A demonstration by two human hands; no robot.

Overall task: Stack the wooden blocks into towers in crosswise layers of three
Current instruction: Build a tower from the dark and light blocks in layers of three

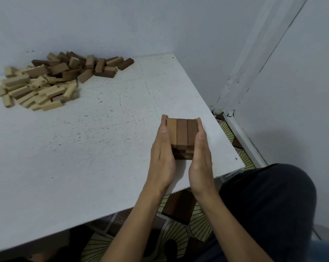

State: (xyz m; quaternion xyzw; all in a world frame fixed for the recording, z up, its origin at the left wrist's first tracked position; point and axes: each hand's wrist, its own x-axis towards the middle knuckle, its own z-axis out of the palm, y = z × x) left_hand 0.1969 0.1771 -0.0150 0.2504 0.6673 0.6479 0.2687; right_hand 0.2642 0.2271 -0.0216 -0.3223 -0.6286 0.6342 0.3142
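A short tower of brown wooden blocks [182,132] stands on the white table [95,140] near its right edge. Its top layer is three blocks side by side, running away from me; darker layers show beneath. My left hand [162,154] presses flat against the tower's left side and my right hand [201,156] against its right side, fingers straight. A loose pile of wooden blocks [52,78], pale ones at the left and darker ones at the right, lies at the far left of the table against the wall.
Grey walls close the table at the back and right. The table's right edge and near edge lie close to the tower. Below are patterned floor tiles [180,233] and my dark-clad knee [269,201].
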